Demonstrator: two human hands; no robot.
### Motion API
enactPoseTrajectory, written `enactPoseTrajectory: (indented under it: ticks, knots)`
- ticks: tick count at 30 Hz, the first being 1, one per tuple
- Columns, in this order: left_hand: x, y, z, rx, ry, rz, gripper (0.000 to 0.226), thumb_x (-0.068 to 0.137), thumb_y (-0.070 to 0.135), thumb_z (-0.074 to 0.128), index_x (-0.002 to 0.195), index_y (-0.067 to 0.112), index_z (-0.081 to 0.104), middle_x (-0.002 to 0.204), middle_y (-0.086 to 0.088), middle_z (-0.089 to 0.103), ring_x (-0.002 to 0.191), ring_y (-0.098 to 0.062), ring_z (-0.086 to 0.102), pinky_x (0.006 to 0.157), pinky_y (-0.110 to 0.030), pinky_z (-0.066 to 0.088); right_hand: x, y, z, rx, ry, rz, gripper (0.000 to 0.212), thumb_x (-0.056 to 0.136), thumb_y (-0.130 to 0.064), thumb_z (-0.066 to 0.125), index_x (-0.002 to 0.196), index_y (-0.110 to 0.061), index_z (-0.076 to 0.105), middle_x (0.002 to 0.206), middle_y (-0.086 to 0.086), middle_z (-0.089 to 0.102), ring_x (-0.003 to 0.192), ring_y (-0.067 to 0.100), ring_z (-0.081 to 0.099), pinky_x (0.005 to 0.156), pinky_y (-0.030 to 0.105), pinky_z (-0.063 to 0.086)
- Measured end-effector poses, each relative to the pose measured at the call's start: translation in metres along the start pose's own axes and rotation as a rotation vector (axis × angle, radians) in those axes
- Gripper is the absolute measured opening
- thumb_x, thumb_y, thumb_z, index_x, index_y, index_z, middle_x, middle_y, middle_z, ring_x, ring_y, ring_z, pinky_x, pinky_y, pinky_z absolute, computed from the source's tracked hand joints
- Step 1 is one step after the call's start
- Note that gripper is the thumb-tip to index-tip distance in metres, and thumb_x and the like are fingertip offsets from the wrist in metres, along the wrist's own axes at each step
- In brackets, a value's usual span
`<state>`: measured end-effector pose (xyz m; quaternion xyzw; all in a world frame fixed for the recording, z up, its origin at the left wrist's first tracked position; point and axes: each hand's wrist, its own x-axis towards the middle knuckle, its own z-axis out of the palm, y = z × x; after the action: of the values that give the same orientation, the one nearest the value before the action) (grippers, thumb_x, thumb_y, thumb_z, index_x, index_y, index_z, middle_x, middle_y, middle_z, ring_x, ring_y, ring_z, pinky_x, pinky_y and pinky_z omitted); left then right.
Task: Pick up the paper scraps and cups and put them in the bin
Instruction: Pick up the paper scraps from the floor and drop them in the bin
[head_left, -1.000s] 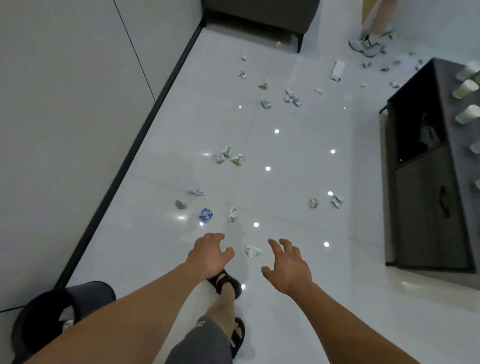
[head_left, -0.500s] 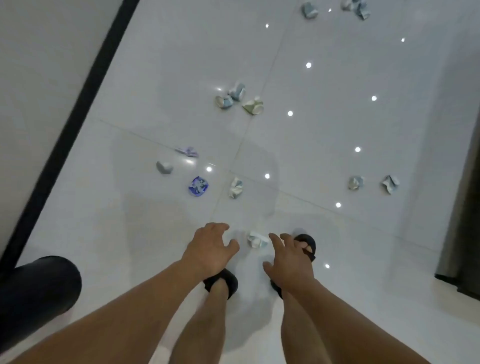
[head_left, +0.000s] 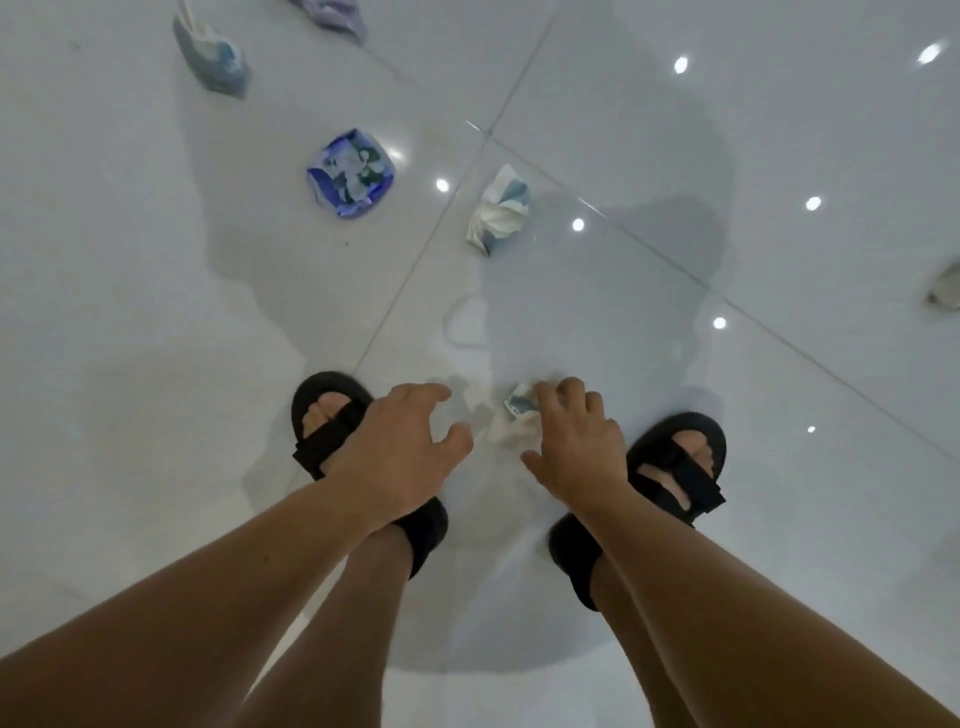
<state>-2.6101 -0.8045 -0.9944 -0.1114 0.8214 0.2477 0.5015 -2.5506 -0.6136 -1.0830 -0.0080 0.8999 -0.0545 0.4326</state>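
On glossy white floor tiles, crumpled paper scraps, light reflections

Purple scrap cropped at top, grey scrap cropped at right

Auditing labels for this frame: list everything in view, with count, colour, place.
floor: one, glossy white tiles, everywhere
dark blue scrap: one, blue-white print, left of centre
white scrap: one, white-blue, centre
pale scrap: one, pale blue, top left
purple scrap: one, purple, top edge
edge scrap: one, greyish, right edge
nearest scrap: one, white-blue, under the right fingers
sandals: two, black, left and right
left hand: empty, over left sandal
right hand: fingers on nearest scrap
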Motion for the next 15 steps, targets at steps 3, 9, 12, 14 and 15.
enactPoseTrajectory:
  ticks: [3, 9, 12, 14, 15]
  knots:
    - [0.004, -0.012, 0.006, -0.017, -0.028, -0.021, 0.056, 0.089, 0.047, 0.05, 0.14, 0.023, 0.042, 0.144, 0.0, 0.042, 0.133, -0.018, 0.038, 0.111, -0.04, 0.033, 0.008, -0.005, 0.009, -0.037, 0.032, 0.03, 0.048, 0.086, -0.02, 0.052, 0.132, -0.015, 0.038, 0.122, 0.009, 0.043, 0.103, 0.027, 0.046, 0.067, 0.033, 0.042]
    - [-0.011, -0.013, -0.01, -0.088, -0.051, -0.056, 0.06, 0.088, 0.048, 0.052, 0.141, 0.022, 0.041, 0.142, 0.0, 0.045, 0.129, -0.017, 0.042, 0.105, -0.032, 0.034, -0.006, -0.011, -0.027, 0.119, 0.05, -0.017, 0.051, 0.077, -0.031, 0.061, 0.123, -0.015, 0.044, 0.114, 0.004, 0.047, 0.1, 0.025, 0.047, 0.066, 0.031, 0.042]
    - [-0.024, 0.004, -0.029, -0.183, -0.015, -0.08, 0.057, 0.089, 0.047, 0.057, 0.14, 0.023, 0.044, 0.131, -0.001, 0.05, 0.118, -0.016, 0.049, 0.1, -0.026, 0.037, -0.027, -0.023, -0.07, 0.237, 0.167, -0.119, 0.058, 0.072, -0.039, 0.069, 0.121, -0.016, 0.049, 0.11, 0.003, 0.051, 0.095, 0.024, 0.051, 0.065, 0.032, 0.048]
    - [-0.035, 0.019, -0.048, -0.394, -0.03, -0.1, 0.054, 0.087, 0.041, 0.063, 0.136, 0.024, 0.047, 0.127, 0.003, 0.052, 0.11, -0.014, 0.054, 0.099, -0.035, 0.045, -0.042, -0.037, -0.104, 0.287, 0.276, -0.212, 0.059, 0.068, -0.04, 0.071, 0.119, -0.018, 0.051, 0.107, 0.001, 0.053, 0.09, 0.021, 0.054, 0.063, 0.029, 0.05]
    - [-0.041, 0.027, -0.058, -0.475, -0.048, -0.098, 0.052, 0.088, 0.039, 0.064, 0.134, 0.026, 0.047, 0.124, 0.005, 0.053, 0.105, -0.01, 0.056, 0.093, -0.034, 0.047, -0.05, -0.045, -0.122, 0.301, 0.317, -0.263, 0.06, 0.067, -0.042, 0.071, 0.119, -0.019, 0.051, 0.107, 0.0, 0.054, 0.089, 0.019, 0.054, 0.064, 0.027, 0.051]
